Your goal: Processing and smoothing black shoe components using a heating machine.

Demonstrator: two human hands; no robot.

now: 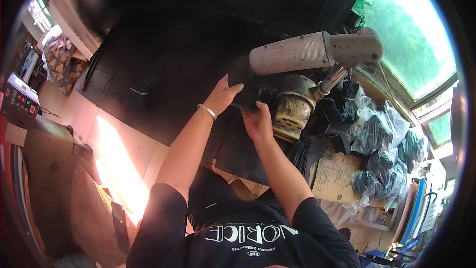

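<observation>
Edges of a thin black flat piece melt into the dark background — its full outline cannot be made out. Left hand and right hand grip it, fingers partly hidden, beside a worn cream-coloured metal machine. Sunlight bleaches the pale tiled floor; bulging clear plastic bags crowd near a bright window.

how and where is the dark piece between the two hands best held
Probably by its left and near edges, coming from the person's side: the dark piece looks thin and flat, and the pale machine crowds its right. Left hand and right hand hold there.
</observation>
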